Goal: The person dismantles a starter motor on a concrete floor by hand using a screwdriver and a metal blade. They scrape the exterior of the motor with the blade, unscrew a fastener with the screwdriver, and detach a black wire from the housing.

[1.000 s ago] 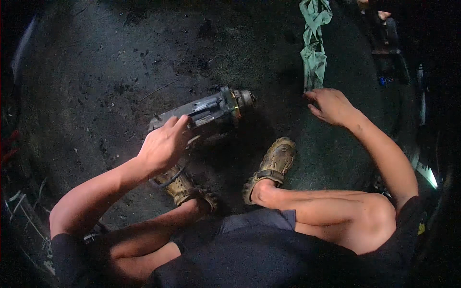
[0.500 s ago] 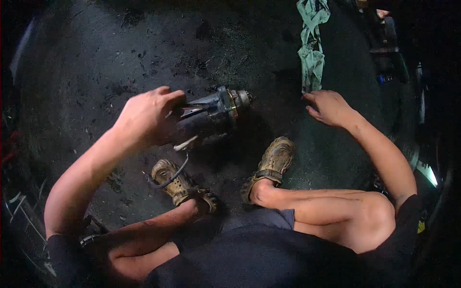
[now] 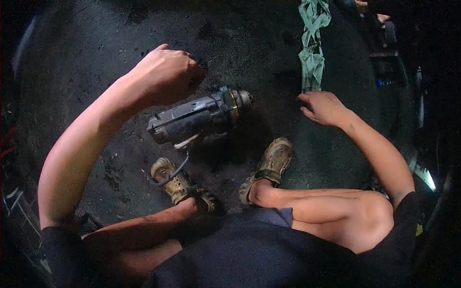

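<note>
A dark cylindrical electric motor (image 3: 189, 117) lies at a slant below the middle of the view, with a metal nose at its right end. It resembles a starter motor. A pale lead and a dark cable (image 3: 174, 178) come off its lower side. My left hand (image 3: 168, 74) is closed above the motor's upper edge; its fingertips are turned away, and what they hold is hidden. A faint thin shape shows below its knuckles. My right hand (image 3: 322, 108) is at the near end of a crumpled green cloth strip (image 3: 312, 53), fingers bent and thumb apart from them.
The dark floor (image 3: 86, 86) is stained and littered with bits. My two brown clogs (image 3: 274, 158) stand just below the motor, the left one beside the cable. Dark objects, one with a blue patch (image 3: 384, 83), line the right rim. Metal bars (image 3: 21, 206) show at the lower left.
My left hand has risen up and to the right from the motor's left end, uncovering that end. The motor has stayed in place. My right hand has barely moved.
</note>
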Demonstrator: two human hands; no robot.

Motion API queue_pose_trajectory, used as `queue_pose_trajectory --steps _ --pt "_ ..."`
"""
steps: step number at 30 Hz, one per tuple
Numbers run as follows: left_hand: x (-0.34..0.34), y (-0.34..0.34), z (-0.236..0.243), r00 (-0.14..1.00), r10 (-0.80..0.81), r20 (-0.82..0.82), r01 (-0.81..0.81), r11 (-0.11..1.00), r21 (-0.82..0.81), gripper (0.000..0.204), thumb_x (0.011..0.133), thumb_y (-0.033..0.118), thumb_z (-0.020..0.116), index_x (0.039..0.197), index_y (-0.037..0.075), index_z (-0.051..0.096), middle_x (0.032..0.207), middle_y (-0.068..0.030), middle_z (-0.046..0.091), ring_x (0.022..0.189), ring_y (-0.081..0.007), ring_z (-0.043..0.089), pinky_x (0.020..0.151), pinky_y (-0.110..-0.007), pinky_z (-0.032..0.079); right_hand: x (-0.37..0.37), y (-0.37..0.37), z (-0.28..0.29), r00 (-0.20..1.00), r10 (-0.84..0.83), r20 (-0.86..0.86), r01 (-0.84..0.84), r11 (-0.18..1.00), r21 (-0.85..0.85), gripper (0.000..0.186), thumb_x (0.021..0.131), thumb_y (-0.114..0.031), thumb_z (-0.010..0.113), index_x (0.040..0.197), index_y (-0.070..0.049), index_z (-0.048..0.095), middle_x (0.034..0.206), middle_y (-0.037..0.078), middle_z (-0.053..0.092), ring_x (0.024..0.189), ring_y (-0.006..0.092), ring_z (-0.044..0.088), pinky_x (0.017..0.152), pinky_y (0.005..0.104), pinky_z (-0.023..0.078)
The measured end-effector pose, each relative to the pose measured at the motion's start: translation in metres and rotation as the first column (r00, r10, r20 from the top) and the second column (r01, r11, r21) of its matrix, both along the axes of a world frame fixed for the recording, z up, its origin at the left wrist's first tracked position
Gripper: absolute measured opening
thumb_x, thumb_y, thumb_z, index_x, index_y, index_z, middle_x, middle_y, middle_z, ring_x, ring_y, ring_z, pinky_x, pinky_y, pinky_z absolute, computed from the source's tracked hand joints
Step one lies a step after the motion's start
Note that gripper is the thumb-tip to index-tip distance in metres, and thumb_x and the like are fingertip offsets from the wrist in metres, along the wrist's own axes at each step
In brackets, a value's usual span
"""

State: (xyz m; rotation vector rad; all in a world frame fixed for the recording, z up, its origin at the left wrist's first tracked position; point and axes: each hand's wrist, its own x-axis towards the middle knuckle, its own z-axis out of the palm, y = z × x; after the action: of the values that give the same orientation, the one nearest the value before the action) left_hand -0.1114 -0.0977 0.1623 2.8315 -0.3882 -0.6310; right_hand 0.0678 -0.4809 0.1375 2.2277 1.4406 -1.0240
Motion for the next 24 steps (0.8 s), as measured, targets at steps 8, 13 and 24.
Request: queue_pose_trajectory --steps 8,13,24 --pt "0.015 -0.013 0.010 0.997 -0.079 0.015 0.074 0.974 0.216 0.009 0.092 0.021 0.067 0.098 0.017 0.073 0.100 -0.0074 0.069 0.108 -0.0263 0.068 0.098 -0.053 0.047 -0.005 0.010 0.008 1.000 0.004 -0.002 -0.004 0.998 -0.064 0.040 0.100 -0.026 0.061 0.134 -0.005 0.060 0.121 0.017 0.068 0.113 0.0374 0.066 0.097 0.0497 0.053" --pt "0.010 -0.020 0.005 0.980 -0.141 0.143 0.122 0.983 0.135 0.007 0.094 0.017 0.066 0.095 0.018 0.073 0.101 -0.0069 0.071 0.108 -0.0258 0.068 0.103 -0.057 0.042 -0.004 0.007 0.006 1.000 0.004 0.010 -0.003 0.998 -0.068 0.041 0.099 -0.025 0.062 0.134 -0.004 0.060 0.120 0.017 0.068 0.112 0.0369 0.066 0.097 0.0499 0.053" --pt "0.031 -0.029 0.002 0.981 -0.194 -0.028 0.196 0.966 0.166 0.017 0.094 0.011 0.063 0.103 0.020 0.074 0.104 -0.0073 0.071 0.109 -0.0264 0.070 0.113 -0.062 0.036 0.000 -0.010 -0.003 1.000 0.029 0.008 -0.029 0.999 0.019 0.039 0.096 -0.026 0.061 0.127 -0.003 0.063 0.113 0.018 0.071 0.105 0.0394 0.069 0.091 0.0513 0.056"
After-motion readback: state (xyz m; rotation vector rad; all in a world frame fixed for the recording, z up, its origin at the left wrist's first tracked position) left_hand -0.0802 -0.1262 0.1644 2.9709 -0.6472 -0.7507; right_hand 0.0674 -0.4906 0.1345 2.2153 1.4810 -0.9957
